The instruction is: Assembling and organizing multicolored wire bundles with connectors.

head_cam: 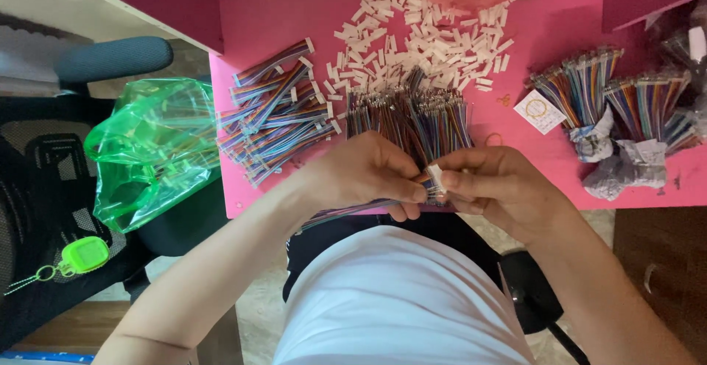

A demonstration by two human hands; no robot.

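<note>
My left hand (364,173) pinches a flat multicoloured ribbon cable (346,212) that trails down and left under my wrist. My right hand (492,184) holds a small white plastic connector (435,176) at the cable's end, fingertips of both hands meeting there, just over the near edge of the pink table (280,11). Right behind my hands lies a pile of loose multicoloured cables (409,114) with bare metal tips. Further back is a heap of white connectors (420,41).
A stack of cables with connectors fitted (272,111) lies at the table's left. Bundles of cables wrapped in paper (618,111) sit at the right. A green plastic bag (151,148) hangs off the left edge over a black chair (44,188).
</note>
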